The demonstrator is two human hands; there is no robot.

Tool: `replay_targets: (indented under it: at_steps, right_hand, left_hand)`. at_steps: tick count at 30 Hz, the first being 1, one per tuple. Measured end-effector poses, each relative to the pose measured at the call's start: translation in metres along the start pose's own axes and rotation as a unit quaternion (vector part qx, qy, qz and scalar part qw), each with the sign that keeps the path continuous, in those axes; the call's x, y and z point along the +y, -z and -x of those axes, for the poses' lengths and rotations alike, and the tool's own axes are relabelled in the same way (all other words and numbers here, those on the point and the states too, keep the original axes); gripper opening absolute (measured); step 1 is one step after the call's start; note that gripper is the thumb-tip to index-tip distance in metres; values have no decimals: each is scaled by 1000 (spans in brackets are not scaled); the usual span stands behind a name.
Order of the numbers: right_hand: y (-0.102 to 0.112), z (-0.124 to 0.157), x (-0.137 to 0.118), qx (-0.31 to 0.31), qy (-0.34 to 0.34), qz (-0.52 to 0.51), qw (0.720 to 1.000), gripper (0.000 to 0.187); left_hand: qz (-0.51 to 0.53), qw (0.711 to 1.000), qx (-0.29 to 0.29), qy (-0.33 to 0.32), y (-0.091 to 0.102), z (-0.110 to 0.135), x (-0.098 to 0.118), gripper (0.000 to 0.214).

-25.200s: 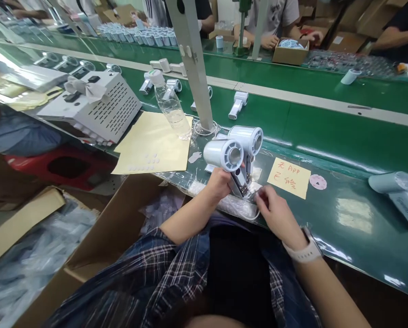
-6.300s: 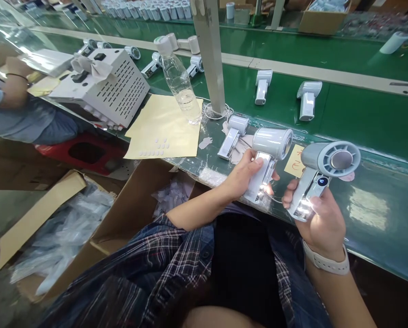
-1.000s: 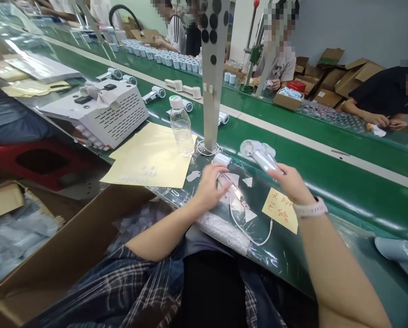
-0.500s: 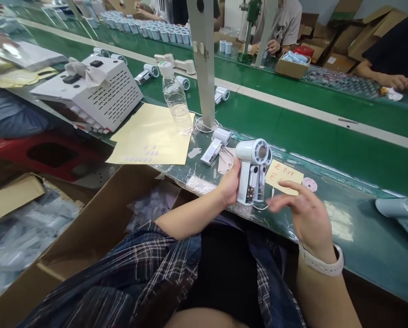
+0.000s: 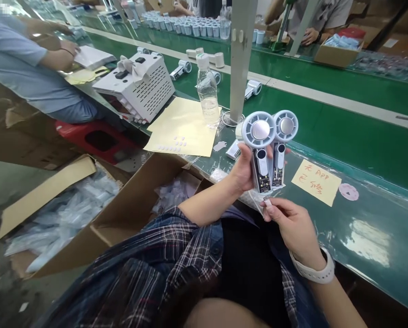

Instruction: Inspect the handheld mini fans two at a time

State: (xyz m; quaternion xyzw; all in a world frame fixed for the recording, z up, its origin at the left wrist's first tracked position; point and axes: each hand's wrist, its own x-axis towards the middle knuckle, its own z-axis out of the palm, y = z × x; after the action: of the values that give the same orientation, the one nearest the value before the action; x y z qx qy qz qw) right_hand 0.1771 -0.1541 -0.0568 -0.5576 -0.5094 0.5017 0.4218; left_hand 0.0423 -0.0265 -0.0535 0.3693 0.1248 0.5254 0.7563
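Note:
My left hand (image 5: pixel 242 172) grips two white handheld fans (image 5: pixel 268 146) side by side by their handles, round grilles facing me. Just below the handle bases, my right hand (image 5: pixel 291 223) pinches a small white plug (image 5: pixel 267 202) between thumb and fingers. A white watch band (image 5: pixel 313 270) sits on my right wrist. Another white fan (image 5: pixel 236 145) lies on the bench edge behind my left hand.
A yellow note with red writing (image 5: pixel 315 181) and a pink disc (image 5: pixel 348 191) lie on the green bench. A water bottle (image 5: pixel 206 92), yellow sheet (image 5: pixel 184 128), white perforated box (image 5: pixel 139 85) and metal post (image 5: pixel 241 54) stand left. Open cardboard box (image 5: pixel 122 214) below. Other people work nearby.
My left hand has raised and turned the two fans so their grilles face me. My right hand, open half a second ago, now pinches the plug under the handles.

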Motion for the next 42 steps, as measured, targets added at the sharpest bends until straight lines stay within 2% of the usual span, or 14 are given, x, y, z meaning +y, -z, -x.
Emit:
replay_targets:
  at_steps: [4,7,10,12,15,17,19,23,28,32,36,38,40,42]
  right_hand:
    - [-13,-4,3,50,74,10,996,42]
    - [-23,-2,7,69,76,-33,994,42]
    - [-32,1,10,69,70,-131,987,40]
    - [-35,2,10,77,82,-154,982,38]
    - [-31,1,8,76,122,-54,988,33]
    - [-26,1,7,75,162,23,984,34]
    - [-22,0,7,97,187,49,976,36]
    - [-23,-1,12,141,139,12,980,32]
    - [-36,1,16,123,103,-186,969,41]
    - [-41,4,17,139,100,-218,961,44]
    - [-30,6,21,145,82,-120,979,36]
    - [-18,6,22,135,117,-46,983,35]
    - [-4,4,22,145,181,10,973,38]
    - [9,-1,22,213,217,84,949,33]
  left_hand:
    - [-17,1000,7,18,0,2,-1,94]
    - [-28,999,27,21,0,3,-6,95]
    - [-13,1000,26,7,0,3,-13,93]
    - [1,1000,23,0,-1,3,-15,92]
    - [34,999,30,9,-3,2,-12,91]
    - [75,996,45,25,-4,2,-8,90]
    - [103,992,57,33,-4,3,-3,89]
    - [93,994,42,33,-3,4,0,90]
    - [54,998,31,12,-5,8,-6,94]
    - [60,998,22,8,-9,12,-14,92]
    - [52,998,17,6,-10,11,-16,92]
    - [48,999,27,1,-9,8,-14,92]
    - [47,998,49,-12,-6,6,-12,89]
    - [38,997,58,-18,-2,6,-10,81]
